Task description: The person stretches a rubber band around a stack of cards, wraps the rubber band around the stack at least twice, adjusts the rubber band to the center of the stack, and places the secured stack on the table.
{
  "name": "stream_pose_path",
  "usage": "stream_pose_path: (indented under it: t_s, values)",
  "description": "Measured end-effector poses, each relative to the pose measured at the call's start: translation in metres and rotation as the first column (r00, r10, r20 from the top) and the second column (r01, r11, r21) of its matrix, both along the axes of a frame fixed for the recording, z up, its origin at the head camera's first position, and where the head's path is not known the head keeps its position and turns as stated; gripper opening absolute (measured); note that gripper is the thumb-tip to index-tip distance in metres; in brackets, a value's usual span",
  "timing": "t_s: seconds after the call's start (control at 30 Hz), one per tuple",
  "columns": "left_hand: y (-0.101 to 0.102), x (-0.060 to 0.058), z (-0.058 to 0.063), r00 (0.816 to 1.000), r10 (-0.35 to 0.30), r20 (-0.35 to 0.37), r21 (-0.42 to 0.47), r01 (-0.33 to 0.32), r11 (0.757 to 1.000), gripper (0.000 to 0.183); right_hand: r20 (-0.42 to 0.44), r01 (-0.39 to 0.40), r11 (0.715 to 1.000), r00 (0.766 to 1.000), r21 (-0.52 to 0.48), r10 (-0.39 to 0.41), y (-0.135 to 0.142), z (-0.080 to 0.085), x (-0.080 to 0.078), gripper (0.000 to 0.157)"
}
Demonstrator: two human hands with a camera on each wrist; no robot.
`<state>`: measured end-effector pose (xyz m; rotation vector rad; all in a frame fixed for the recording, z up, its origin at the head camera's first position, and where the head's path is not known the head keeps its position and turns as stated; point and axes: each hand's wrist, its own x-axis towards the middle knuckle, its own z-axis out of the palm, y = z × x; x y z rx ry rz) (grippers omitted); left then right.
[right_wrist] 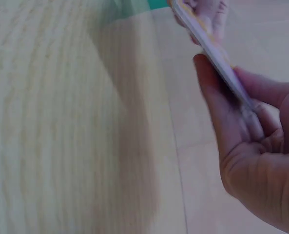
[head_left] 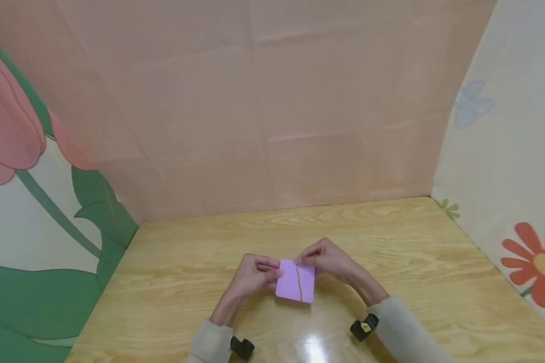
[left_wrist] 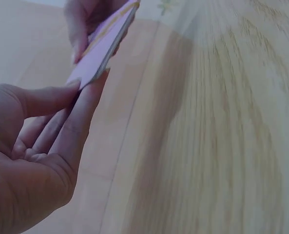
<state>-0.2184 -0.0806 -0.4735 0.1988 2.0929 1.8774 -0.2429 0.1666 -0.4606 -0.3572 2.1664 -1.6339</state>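
A thin stack of purple cards with rounded corners is held above the table, and a tan rubber band runs across its face. My left hand pinches the left edge between thumb and fingers. On the upper right edge, my right hand pinches the stack too. In the left wrist view the stack is seen nearly edge-on, showing its layered thickness. Seen from the right wrist, the stack slants between thumb and fingers, its far end beside the left hand.
Beneath the hands lies a wood-grain table. A pinkish backdrop rises at its far edge. Flower-printed panels stand at the left and right. Small black devices sit at both wrists.
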Motion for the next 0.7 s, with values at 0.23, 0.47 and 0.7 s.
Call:
stream_pose_path:
  t_s: [0.23, 0.47, 0.7]
  values:
    - [0.009, -0.002, 0.005, 1.000, -0.002, -0.006, 0.013, 0.002, 1.000, 0.020, -0.001, 0.038, 0.999, 0.999, -0.015, -0.038, 0.001, 0.000, 0.000, 0.024]
    - [0.011, -0.002, 0.007, 1.000, 0.023, -0.009, 0.050, -0.022, 0.998, 0.020, 0.017, 0.084, 0.993, 0.996, -0.081, -0.083, 0.015, 0.005, 0.007, 0.033]
    - [0.009, -0.004, 0.011, 0.998, 0.059, 0.006, 0.076, -0.060, 0.995, 0.022, 0.090, 0.150, 0.968, 0.987, -0.201, -0.134, 0.026, 0.005, 0.021, 0.039]
